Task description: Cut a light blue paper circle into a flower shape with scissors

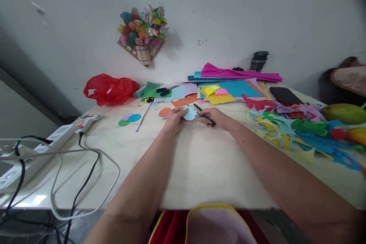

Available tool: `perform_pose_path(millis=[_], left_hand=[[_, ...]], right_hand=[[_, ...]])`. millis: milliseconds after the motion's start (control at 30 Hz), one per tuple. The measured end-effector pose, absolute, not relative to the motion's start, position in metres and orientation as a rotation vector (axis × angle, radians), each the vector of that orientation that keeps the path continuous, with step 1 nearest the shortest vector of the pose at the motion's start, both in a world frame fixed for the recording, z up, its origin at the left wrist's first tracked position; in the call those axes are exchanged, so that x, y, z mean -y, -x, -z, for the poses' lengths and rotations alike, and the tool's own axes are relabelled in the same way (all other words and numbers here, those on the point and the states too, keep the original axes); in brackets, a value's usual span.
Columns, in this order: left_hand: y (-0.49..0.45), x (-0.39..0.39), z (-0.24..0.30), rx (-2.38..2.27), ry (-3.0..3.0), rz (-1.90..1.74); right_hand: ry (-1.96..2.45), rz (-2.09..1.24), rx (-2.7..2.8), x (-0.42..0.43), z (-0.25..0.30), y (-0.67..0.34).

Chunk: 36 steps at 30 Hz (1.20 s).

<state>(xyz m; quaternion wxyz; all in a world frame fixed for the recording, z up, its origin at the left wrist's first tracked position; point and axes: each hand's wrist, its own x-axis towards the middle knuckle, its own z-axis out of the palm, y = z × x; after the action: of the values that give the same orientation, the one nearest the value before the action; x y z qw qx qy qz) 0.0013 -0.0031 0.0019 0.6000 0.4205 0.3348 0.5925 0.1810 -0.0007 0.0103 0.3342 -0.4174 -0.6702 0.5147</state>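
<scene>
My left hand (175, 119) pinches a light blue paper piece (190, 114), roughly round with a notched edge, over the middle of the table. To its right, my right hand (213, 116) is closed around dark scissors (208, 119). Their blades are apart and point up and left, beside the paper; whether they touch it I cannot tell. An orange paper circle (164, 112) lies just left of my left hand. Farther left, a blue paper circle (134, 117) overlaps a green one (124, 123) and a purple one. Orange paper (183, 102) lies behind my hands.
Dark-handled scissors (164, 91) lie on coloured sheets at the back, near a red plastic bag (110, 88). Paper scraps (274, 129), a phone (284, 95) and a green fruit (344, 113) are at right. A power strip (54, 137) with loose cables (98, 152) occupies the left.
</scene>
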Motion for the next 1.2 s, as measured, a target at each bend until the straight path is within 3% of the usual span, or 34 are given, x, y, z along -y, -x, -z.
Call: perform_pose_path(millis=[1200], left_hand=[[-0.0021, 0.0044, -0.0039, -0.793, -0.973, -1.377]], right_hand=[[1.106, -1.34, 1.755, -0.0056, -0.0026, -0.1808]])
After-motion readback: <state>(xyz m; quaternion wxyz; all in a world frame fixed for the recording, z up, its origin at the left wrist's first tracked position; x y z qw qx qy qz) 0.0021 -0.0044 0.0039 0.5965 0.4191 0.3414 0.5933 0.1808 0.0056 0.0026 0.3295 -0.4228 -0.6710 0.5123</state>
